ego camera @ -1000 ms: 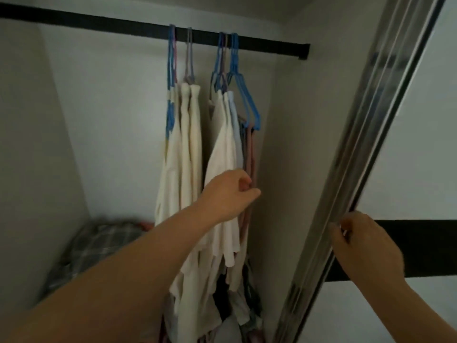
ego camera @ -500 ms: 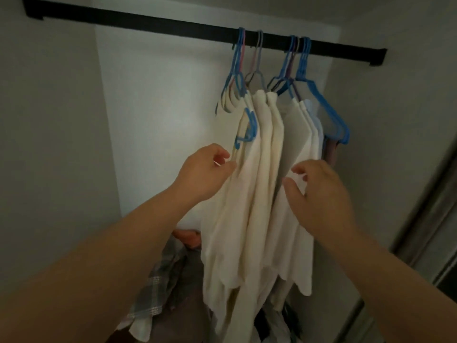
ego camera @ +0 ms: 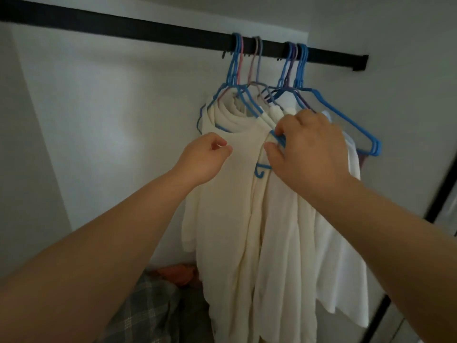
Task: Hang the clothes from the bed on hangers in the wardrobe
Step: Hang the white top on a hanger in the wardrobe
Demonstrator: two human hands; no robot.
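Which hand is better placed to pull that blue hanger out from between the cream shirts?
Right. The right hand already has its fingers curled on the blue hanger among the cream shirts. The left hand only grips cloth further left, off the hanger.

Single view, from your head. You face into the wardrobe, tilted slightly up: rail (ego camera: 173, 33) across the top, hung clothes (ego camera: 247, 206) close ahead at centre, both forearms reaching in from the bottom edge.
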